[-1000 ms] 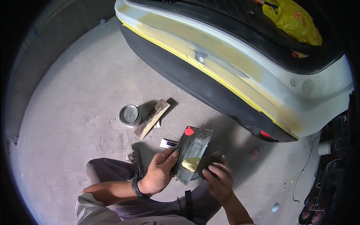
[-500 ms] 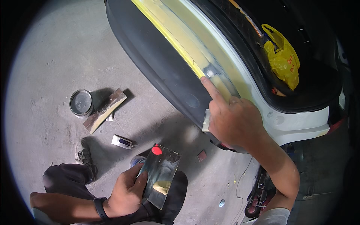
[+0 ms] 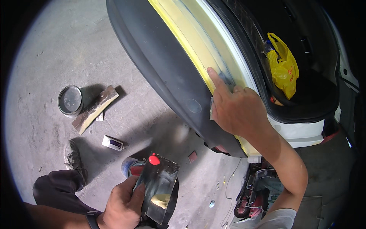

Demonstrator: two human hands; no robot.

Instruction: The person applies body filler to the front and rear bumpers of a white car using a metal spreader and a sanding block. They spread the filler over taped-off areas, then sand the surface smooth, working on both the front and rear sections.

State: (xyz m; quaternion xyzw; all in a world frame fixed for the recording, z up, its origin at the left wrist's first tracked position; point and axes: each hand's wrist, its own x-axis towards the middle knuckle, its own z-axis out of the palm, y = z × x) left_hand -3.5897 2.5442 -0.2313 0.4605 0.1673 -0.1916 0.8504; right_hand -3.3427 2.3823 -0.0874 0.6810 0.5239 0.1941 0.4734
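In my left hand [image 3: 124, 202] is a dark rectangular mixing plate [image 3: 154, 189], thumb on top. A bright red dab of paste [image 3: 154, 159] sits at its far end and a beige lump of putty [image 3: 160, 200] nearer me. My right hand [image 3: 240, 110] is over the car's rear panel [image 3: 204, 47], its index finger stretched onto the beige-coated surface beside yellow masking tape [image 3: 181, 43]. The other fingers curl round a flat scraper [image 3: 212, 108]; only its pale edge shows. Below the tape lies the dark bumper [image 3: 160, 65].
Right of the panel, the open boot holds a yellow plastic bag [image 3: 284, 68]. On the concrete floor are a round tin [image 3: 70, 100], a board [image 3: 95, 110], a small white box [image 3: 113, 143] and a reddish pad [image 3: 193, 156]. Another can [image 3: 131, 166] stands behind the plate.
My right index finger has moved farther up along the panel, away from the round pale spot. The view has shifted, and more of the can behind the plate shows. My left hand still holds the plate.
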